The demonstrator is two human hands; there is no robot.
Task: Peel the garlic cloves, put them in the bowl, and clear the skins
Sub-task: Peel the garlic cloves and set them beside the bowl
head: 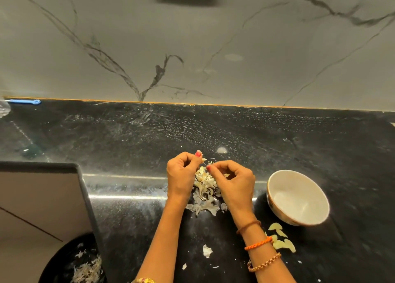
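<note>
My left hand [181,173] and my right hand [233,180] are held close together above a heap of papery garlic skins [206,188] on the black counter. Both pinch a garlic piece with its skin [205,160] between fingertips; the clove itself is mostly hidden. A white bowl [298,197] stands to the right of my right hand and looks empty. Several peeled, pale yellow cloves [282,237] lie on the counter in front of the bowl, beside my right wrist.
Loose skin scraps [207,250] lie between my forearms. A black bin [83,263] holding skins sits below the counter edge at lower left. A blue tool [24,101] lies along the back wall at far left. The marble wall rises behind.
</note>
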